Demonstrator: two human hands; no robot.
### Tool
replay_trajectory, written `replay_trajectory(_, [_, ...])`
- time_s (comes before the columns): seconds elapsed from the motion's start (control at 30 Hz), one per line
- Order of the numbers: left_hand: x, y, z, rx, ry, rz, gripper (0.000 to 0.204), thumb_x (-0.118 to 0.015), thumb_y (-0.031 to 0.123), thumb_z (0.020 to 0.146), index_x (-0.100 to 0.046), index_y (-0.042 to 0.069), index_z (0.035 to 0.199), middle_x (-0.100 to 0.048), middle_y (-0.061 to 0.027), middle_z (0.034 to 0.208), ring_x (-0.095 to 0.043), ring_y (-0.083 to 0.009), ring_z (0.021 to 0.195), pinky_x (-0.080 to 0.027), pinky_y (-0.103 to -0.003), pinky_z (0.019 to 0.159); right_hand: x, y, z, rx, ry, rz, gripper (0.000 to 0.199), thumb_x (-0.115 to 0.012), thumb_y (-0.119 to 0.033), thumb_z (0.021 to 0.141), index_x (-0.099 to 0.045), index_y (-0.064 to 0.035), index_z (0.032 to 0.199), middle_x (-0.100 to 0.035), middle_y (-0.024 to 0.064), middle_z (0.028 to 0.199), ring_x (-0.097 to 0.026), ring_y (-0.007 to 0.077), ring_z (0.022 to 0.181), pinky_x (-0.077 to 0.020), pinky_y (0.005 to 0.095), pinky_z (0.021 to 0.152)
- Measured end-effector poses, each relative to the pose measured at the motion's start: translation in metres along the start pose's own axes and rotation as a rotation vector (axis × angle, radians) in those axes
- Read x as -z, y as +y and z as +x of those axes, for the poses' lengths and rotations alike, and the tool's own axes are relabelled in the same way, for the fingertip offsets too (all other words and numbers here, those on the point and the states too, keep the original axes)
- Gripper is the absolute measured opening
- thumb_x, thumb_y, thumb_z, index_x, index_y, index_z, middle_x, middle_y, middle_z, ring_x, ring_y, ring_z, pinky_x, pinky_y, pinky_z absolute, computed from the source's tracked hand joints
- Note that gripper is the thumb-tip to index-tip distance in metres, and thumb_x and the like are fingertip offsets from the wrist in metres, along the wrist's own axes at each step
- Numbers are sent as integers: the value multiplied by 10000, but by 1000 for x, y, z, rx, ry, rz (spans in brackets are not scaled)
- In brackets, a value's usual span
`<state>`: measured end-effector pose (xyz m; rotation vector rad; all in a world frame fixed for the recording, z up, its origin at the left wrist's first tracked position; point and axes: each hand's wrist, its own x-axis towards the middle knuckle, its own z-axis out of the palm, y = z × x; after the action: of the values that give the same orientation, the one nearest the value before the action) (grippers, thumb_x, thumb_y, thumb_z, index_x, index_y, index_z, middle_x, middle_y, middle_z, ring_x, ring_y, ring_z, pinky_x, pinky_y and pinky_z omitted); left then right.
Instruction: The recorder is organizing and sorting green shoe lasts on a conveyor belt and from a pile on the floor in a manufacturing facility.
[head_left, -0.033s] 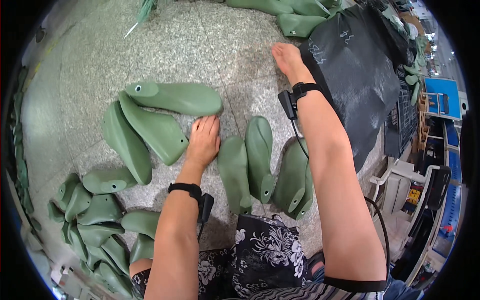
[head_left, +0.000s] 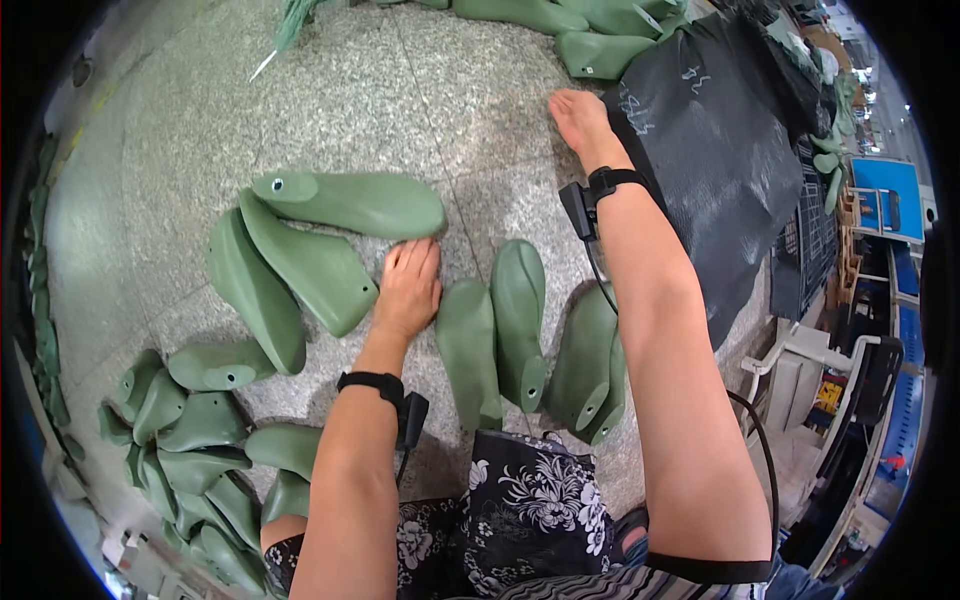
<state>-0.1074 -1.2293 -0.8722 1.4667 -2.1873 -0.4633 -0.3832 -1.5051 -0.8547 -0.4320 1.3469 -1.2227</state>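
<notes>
Neither of my hands is in view. Two bare legs reach out from the lower edge, each with a black band and a small device at the ankle. The left foot (head_left: 408, 288) rests on the speckled stone floor, its toes touching a long green shoe last (head_left: 350, 203) and its side next to another last (head_left: 310, 265). The right foot (head_left: 582, 122) is stretched further out, beside a black plastic sheet (head_left: 720, 170). Between the legs lie two green lasts (head_left: 495, 335), and two more lasts (head_left: 590, 365) lean by the right calf.
A heap of several green lasts (head_left: 200, 450) lies at the lower left, and more lasts (head_left: 560, 25) lie at the top. A white plastic chair (head_left: 800, 375) and blue crates (head_left: 885, 200) stand at the right. Floral fabric (head_left: 530, 510) covers my lap.
</notes>
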Motion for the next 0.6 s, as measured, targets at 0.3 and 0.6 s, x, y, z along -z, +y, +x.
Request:
replay_trajectory(0.3, [3,1,18,-5,-69,41,541,-635,105,723,-504,-18,1233,-477,-160,1320,-422,-309,1254,-315,-452,1053,-5,-36,85,109,287,245,379,-566,-22,863,-457,45,1220,-492,181,1200,-507,275,1095,-417,370,965])
replay_trajectory(0.6, [11,-1,16,19,-102,39,560,-633,82,700,-499,-17,1235,-484,-171,1311,-432,-324,1247,-324,-469,1036,-11,-23,73,131,231,257,254,-637,-55,815,-567,-25,1058,-551,110,1008,-522,238,1008,-397,334,861])
